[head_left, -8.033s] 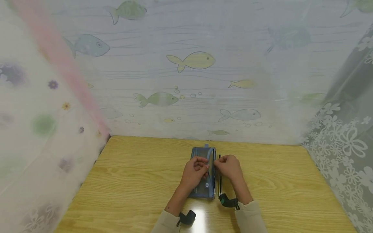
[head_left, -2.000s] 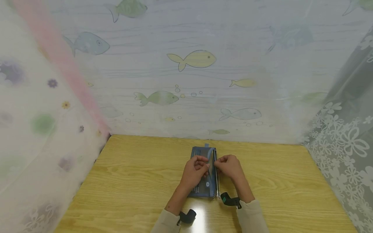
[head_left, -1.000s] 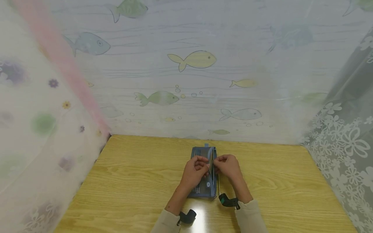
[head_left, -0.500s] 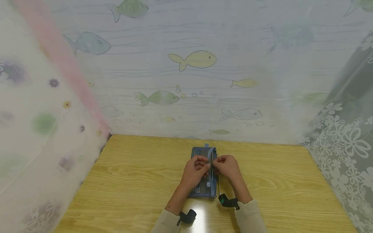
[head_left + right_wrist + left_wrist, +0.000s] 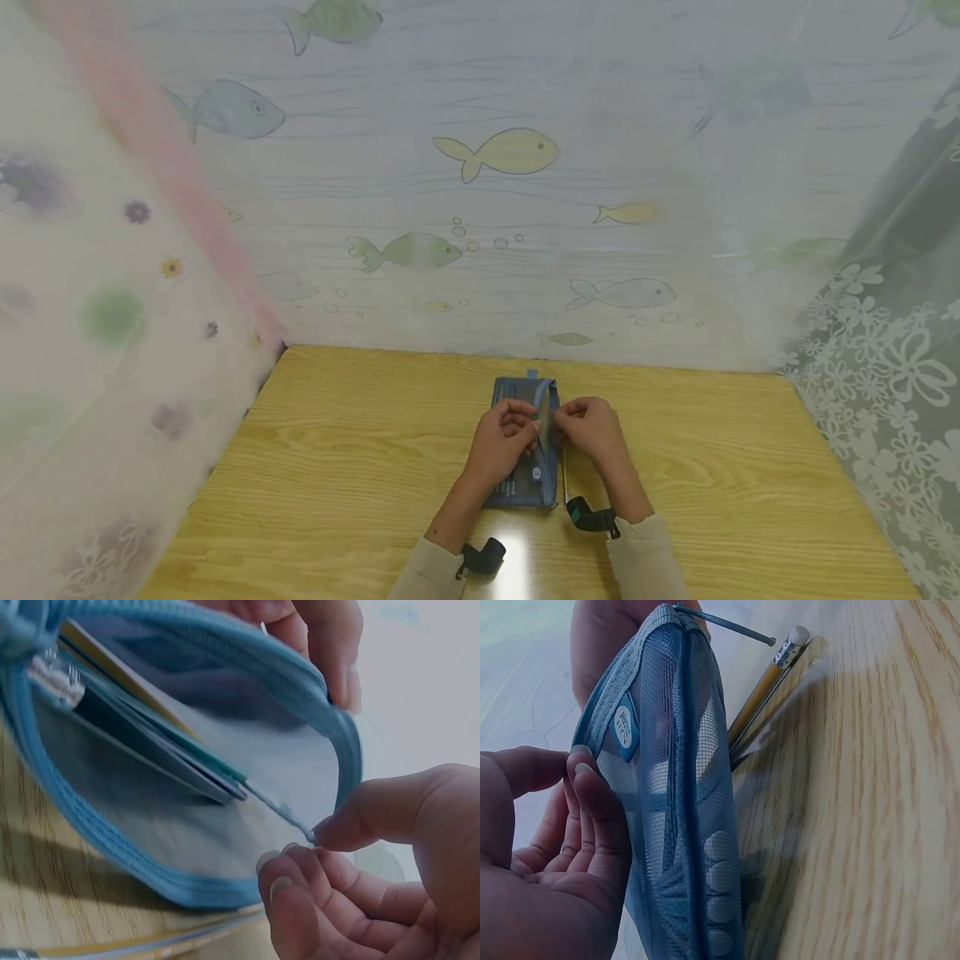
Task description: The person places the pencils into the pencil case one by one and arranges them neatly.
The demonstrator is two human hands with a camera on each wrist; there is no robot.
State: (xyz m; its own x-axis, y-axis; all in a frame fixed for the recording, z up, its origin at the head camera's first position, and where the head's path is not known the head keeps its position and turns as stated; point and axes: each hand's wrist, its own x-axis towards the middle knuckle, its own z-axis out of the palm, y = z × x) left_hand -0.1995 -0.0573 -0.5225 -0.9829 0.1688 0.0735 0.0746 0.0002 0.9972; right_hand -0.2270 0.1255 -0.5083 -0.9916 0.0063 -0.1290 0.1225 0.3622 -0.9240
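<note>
A blue mesh pencil case [image 5: 517, 492] lies on the table, its zip undone. My left hand [image 5: 495, 446] pinches the zipped edge between thumb and fingertips, near a round white label [image 5: 622, 724]. At the opening's other side, my right hand [image 5: 592, 429] pinches the end of a thin pale strand [image 5: 281, 810]; what it belongs to is unclear. Inside the case are slim pencils, one with a metal ferrule [image 5: 60, 679], and a teal stick [image 5: 217, 769]. A yellow pencil [image 5: 757, 690] with a white eraser lies on the table along the case's right side.
The wood-grain table [image 5: 360, 450] carries the case and the loose pencil. A fish-patterned curtain [image 5: 495, 275] hangs behind, a flowered one [image 5: 112, 400] at left. Wrist cameras [image 5: 483, 557] sit on both wrists. White round shapes [image 5: 720, 877] show through the mesh.
Earlier, more slim pencils lay right of the case; now one shows there. A slim stick at the opening has gone from head view. My right hand has drawn back slightly rightward; my left stays.
</note>
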